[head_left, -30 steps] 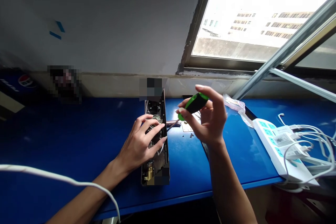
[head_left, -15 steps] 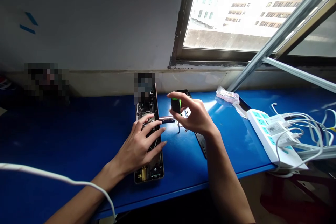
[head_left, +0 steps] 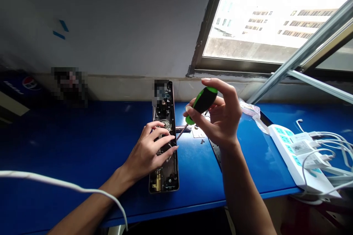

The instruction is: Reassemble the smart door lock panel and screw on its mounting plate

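Note:
A long black device housing (head_left: 172,170) lies open on the blue table, with wires, screws and a brass-coloured cylinder (head_left: 158,180) inside. My left hand (head_left: 154,145) rests across its middle, fingers spread, hiding part of the inside. In my right hand (head_left: 220,114) is a green and black screwdriver (head_left: 203,102), tilted, its shaft pointing down and left. The shaft's tip is at the housing's right edge, close to my left fingertips; whether it touches a screw cannot be made out.
Small screws (head_left: 202,141) and a white sheet (head_left: 198,131) lie right of the housing, by a dark panel (head_left: 216,154) partly behind my right arm. Further right are a plastic packet (head_left: 250,109) and a power strip (head_left: 292,154) with cables. A white cable (head_left: 68,187) crosses at left.
The screwdriver has gone from upright to a slant, and its tip has come over to the housing's edge. My left hand stays on the housing. The view has shifted slightly.

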A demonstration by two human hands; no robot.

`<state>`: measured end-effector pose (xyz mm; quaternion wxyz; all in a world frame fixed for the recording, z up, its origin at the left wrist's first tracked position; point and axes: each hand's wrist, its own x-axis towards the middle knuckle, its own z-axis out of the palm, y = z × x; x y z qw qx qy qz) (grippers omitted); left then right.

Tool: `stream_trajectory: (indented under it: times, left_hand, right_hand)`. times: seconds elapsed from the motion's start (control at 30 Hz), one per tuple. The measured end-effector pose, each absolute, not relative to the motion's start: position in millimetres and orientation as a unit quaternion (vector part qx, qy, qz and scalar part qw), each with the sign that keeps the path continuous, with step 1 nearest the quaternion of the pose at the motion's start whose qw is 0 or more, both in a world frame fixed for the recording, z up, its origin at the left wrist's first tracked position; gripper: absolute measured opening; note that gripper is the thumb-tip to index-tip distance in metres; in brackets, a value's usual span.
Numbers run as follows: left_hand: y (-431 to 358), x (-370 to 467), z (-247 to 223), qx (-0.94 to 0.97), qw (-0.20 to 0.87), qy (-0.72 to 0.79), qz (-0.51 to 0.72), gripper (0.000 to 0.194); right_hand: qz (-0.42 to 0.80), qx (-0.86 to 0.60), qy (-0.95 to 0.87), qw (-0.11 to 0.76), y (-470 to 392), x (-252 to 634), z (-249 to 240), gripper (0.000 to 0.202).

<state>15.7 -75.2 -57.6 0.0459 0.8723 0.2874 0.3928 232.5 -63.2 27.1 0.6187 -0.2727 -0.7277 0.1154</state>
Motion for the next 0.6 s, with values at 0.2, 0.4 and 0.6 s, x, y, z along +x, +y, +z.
stream_trajectory:
  times: [0.2, 0.4, 0.6]
  left_hand:
    - [-68, 9, -57, 0.855, 0.069, 0.288, 0.425, 0.008]
    - [-65, 0, -51, 0.860, 0.096, 0.297, 0.404, 0.004]
    - [-63, -9, -46, 0.881, 0.095, 0.295, 0.357, 0.012]
  right_hand:
    - [0.102, -0.233, -0.734, 0.630, -55, 213, 33, 0.053]
    - [0.103, -0.225, -0.730, 0.637, -51, 204, 31, 0.056]
    - [0.112, -0.221, -0.771, 0.586, -53, 195, 37, 0.057]
